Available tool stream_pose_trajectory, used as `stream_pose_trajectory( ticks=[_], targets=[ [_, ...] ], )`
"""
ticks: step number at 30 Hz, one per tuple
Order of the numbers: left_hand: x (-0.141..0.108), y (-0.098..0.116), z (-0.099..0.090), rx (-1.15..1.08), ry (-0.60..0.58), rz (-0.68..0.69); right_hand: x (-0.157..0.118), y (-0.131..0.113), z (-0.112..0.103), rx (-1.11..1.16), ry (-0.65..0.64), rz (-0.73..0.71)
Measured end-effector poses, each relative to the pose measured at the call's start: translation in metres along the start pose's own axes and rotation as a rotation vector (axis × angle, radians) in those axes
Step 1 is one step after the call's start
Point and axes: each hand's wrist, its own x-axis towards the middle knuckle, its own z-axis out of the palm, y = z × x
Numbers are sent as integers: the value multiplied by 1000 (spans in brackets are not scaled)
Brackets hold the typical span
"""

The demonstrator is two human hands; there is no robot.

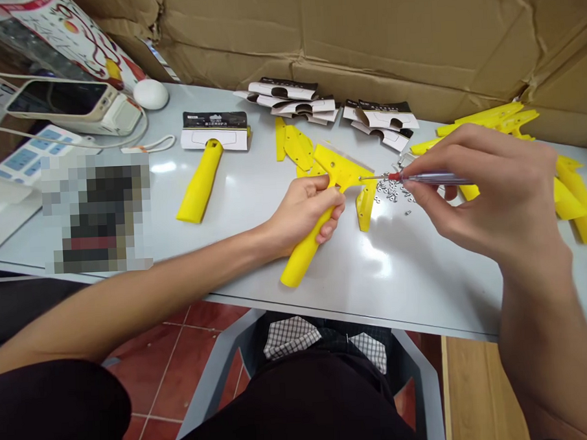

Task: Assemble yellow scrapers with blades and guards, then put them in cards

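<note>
Closed around the neck of a yellow scraper [342, 172], the left hand's [300, 213] grip leaves no gap, while the right hand's [510, 171] grip is pinched shut on a slim screwdriver [435, 177] with a clear handle and red collar. From where I stand, the yellow scraper is slightly above the desk [246, 261], at the person's middle, its handle slanting toward them. The screwdriver's tip meets the right end of the scraper's broad head, seemingly at a small screw. Good work here calls for a square tip, light steady pressure and short finger turns; the shaft looks nearly flat along the head, so a slip could scratch the plastic, and tilting the head to face the tip would help. Loose screws [392, 188] lie scattered just beyond, easy for the right hand to brush away. Yellow plates [365, 207] sit beneath and behind the head, crowding it. Folded card sleeves [293, 103] are piled at the back, a carded scraper [199, 182] lies to the left, and more yellow parts [584, 201] are heaped at the far right, partly hidden by the right hand.
</note>
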Motion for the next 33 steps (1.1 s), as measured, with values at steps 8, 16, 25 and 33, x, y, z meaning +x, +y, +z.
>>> stream_pose_trajectory(
  ticks=[8,16,25,33],
  targets=[
    [-1,2,2,-3,35,21,1,8,0,-10,-165,53],
    [2,1,-1,-117,39,8,-9,22,23,30,-366,30],
    [9,6,-5,-255,169,70,-5,3,22,-297,-747,221],
    [18,3,-11,-239,117,87,-4,-4,27,-288,-814,283]
  ],
)
